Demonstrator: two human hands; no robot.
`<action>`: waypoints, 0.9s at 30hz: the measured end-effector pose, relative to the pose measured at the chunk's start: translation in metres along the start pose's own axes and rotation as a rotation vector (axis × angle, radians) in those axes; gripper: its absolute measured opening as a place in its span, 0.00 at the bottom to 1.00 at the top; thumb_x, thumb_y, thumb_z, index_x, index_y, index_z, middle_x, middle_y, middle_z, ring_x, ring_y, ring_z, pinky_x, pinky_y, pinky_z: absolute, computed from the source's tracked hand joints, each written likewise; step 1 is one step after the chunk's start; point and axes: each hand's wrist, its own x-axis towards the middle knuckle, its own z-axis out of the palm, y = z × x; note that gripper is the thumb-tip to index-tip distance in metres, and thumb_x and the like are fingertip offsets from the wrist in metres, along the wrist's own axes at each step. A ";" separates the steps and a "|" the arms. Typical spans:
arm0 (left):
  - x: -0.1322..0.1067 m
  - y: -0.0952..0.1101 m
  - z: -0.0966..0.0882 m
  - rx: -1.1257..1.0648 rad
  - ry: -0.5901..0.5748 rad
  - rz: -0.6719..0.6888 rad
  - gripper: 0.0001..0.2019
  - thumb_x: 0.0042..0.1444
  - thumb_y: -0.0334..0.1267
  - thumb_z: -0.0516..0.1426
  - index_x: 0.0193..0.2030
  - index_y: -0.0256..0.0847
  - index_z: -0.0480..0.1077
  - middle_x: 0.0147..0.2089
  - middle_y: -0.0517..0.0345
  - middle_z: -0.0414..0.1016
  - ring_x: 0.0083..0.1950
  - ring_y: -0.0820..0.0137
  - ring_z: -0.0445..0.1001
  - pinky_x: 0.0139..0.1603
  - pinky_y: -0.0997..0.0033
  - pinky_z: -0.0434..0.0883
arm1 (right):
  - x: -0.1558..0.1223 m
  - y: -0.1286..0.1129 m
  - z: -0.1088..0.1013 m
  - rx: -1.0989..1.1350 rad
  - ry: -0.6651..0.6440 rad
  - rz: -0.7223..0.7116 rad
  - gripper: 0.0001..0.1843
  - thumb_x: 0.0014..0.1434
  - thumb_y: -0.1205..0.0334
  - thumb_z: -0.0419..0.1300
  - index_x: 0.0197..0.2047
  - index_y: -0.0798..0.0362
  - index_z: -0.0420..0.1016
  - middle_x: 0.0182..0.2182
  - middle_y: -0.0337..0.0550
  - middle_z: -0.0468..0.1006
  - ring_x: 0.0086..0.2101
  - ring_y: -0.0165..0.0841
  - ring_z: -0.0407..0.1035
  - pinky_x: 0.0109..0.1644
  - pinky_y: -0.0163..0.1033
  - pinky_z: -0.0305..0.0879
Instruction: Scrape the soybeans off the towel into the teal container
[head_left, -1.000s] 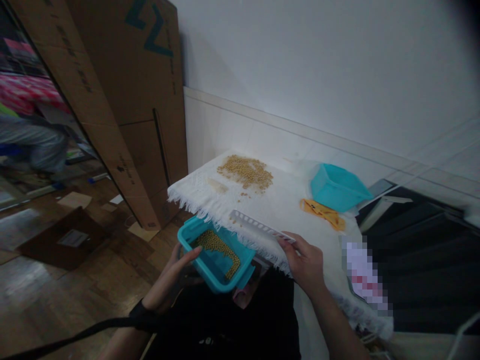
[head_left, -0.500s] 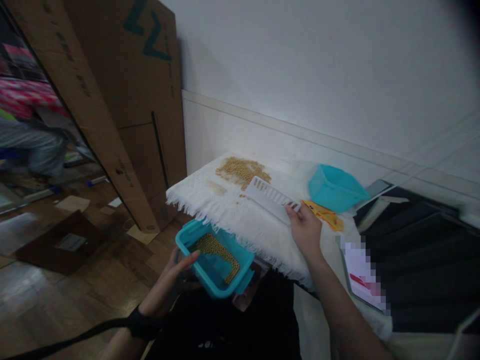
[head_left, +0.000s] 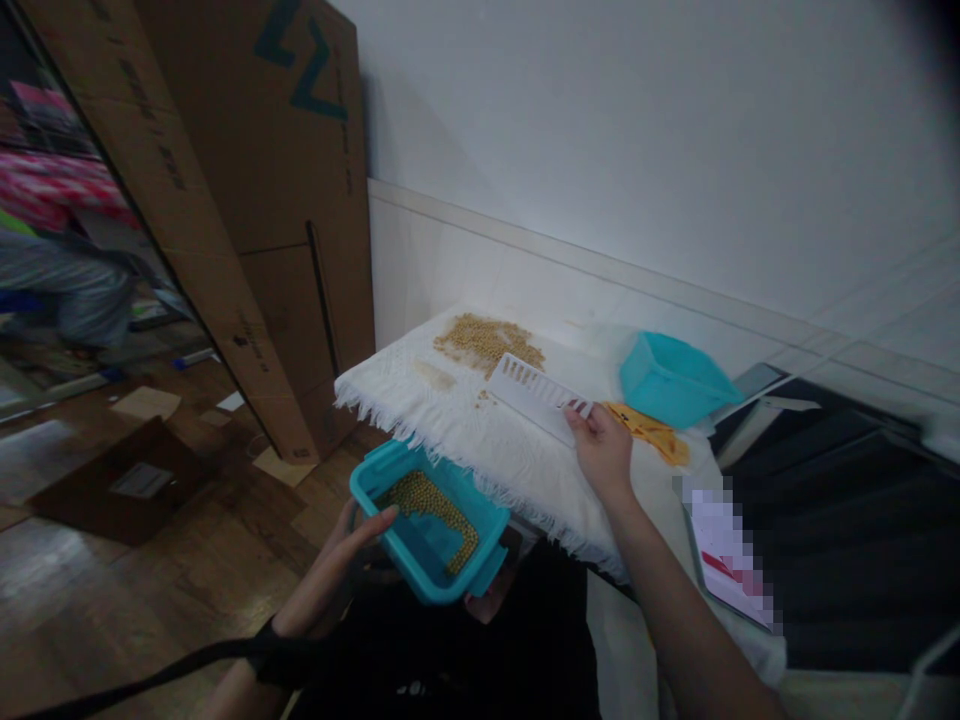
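Teal tub sits just below the near left edge of the white fringed cloth that covers the table, held out over the wooden floor and tilted a little toward the person. The left hand grips it from the left side: the thumb lies over the rim, and the other fingers go underneath, out of sight. A layer of soybeans lies along the tub's far and right inner walls, with bare teal bottom showing beside it.

On the cloth, the right hand pinches one end of a white slotted scraper between thumb and curled fingers. The scraper lies slanted, its far end touching the loose pile of soybeans near the cloth's far left corner. A few stray beans lie just beside it.

A second teal tub rests tipped at the far right edge of the cloth, with a yellow item just in front of it. Tall cardboard boxes lean against the wall to the left of the table.
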 end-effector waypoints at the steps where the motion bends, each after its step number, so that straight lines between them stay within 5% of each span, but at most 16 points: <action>1: 0.000 0.000 0.000 -0.001 0.001 -0.001 0.51 0.50 0.50 0.72 0.76 0.60 0.50 0.67 0.39 0.74 0.54 0.46 0.84 0.53 0.42 0.80 | -0.001 0.000 0.000 0.007 -0.014 0.002 0.21 0.63 0.41 0.58 0.31 0.50 0.74 0.21 0.36 0.72 0.27 0.34 0.66 0.31 0.36 0.60; 10: -0.001 0.002 0.003 0.030 -0.004 0.001 0.44 0.51 0.51 0.71 0.71 0.57 0.56 0.65 0.40 0.76 0.54 0.47 0.84 0.55 0.42 0.79 | -0.013 0.001 -0.003 -0.008 0.003 0.029 0.21 0.63 0.42 0.59 0.28 0.49 0.71 0.19 0.34 0.68 0.25 0.32 0.63 0.30 0.36 0.57; 21: -0.001 0.003 0.003 0.024 0.006 -0.007 0.47 0.50 0.51 0.72 0.73 0.59 0.55 0.69 0.41 0.73 0.55 0.48 0.84 0.56 0.44 0.79 | -0.015 -0.001 -0.005 0.062 -0.029 0.057 0.22 0.62 0.40 0.59 0.31 0.50 0.75 0.22 0.36 0.74 0.25 0.32 0.66 0.29 0.36 0.62; 27: -0.002 0.004 0.004 0.022 0.013 -0.005 0.47 0.50 0.50 0.72 0.73 0.57 0.55 0.67 0.39 0.74 0.54 0.46 0.84 0.54 0.42 0.80 | -0.014 -0.004 -0.003 0.058 -0.045 0.058 0.25 0.61 0.36 0.59 0.28 0.49 0.73 0.18 0.33 0.68 0.23 0.31 0.62 0.27 0.35 0.58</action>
